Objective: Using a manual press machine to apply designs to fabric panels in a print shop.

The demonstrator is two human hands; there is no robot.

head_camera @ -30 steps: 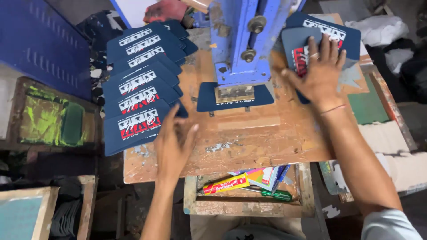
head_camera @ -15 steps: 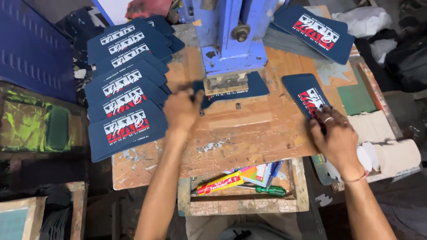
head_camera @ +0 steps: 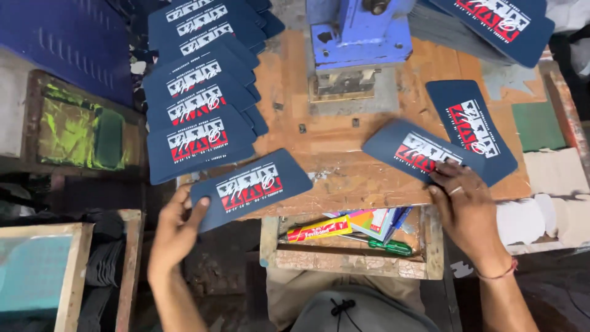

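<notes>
Pinching a printed navy card in left hand grip, right hand fingers pressing flat, ungripped, on another card

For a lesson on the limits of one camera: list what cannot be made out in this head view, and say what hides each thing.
- Blue press: its top is cut off by the upper edge.
- Row of printed pieces: each overlaps the one behind, hiding its lower part.
- Piece in the left hand: the grip under it is hidden.
- Second piece under the right hand: its near corner is covered.
- Open tray: the contents overlap.
</notes>
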